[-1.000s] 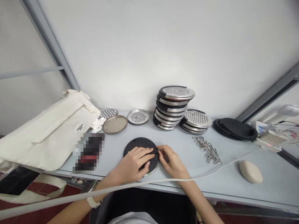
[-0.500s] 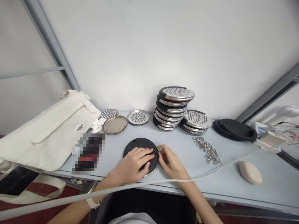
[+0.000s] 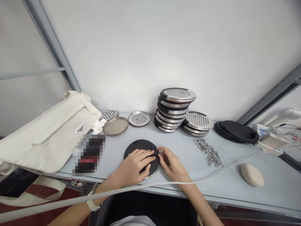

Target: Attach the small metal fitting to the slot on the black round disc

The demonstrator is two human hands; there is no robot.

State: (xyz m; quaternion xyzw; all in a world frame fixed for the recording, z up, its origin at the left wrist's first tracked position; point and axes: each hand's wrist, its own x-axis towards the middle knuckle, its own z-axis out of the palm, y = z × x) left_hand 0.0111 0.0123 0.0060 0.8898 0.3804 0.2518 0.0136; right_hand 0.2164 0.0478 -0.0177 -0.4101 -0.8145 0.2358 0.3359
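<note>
A round black disc (image 3: 140, 145) with a thin silvery edge on its near side lies on the desk in front of me. My left hand (image 3: 136, 164) rests on top of it, fingers stretched out and pressing down, hiding much of the surface. At the disc's right edge, the thumb and forefinger of my right hand (image 3: 172, 163) pinch a small metal clip (image 3: 157, 151). Whether the clip is hooked into the disc cannot be made out. Similar metal clips (image 3: 208, 152) lie in a loose pile to the right.
Behind stand a tall stack of round grater plates (image 3: 175, 110) and a lower stack (image 3: 198, 122). Loose metal discs (image 3: 116, 126) lie further left, beside a white bag (image 3: 54, 135). Black lids (image 3: 237, 131) and a beige oval object (image 3: 252, 174) sit right. A white cable (image 3: 131, 187) crosses in front.
Both hands stay almost in place on the disc. The small clip between my right fingertips has shifted or turned slightly at the disc's edge.
</note>
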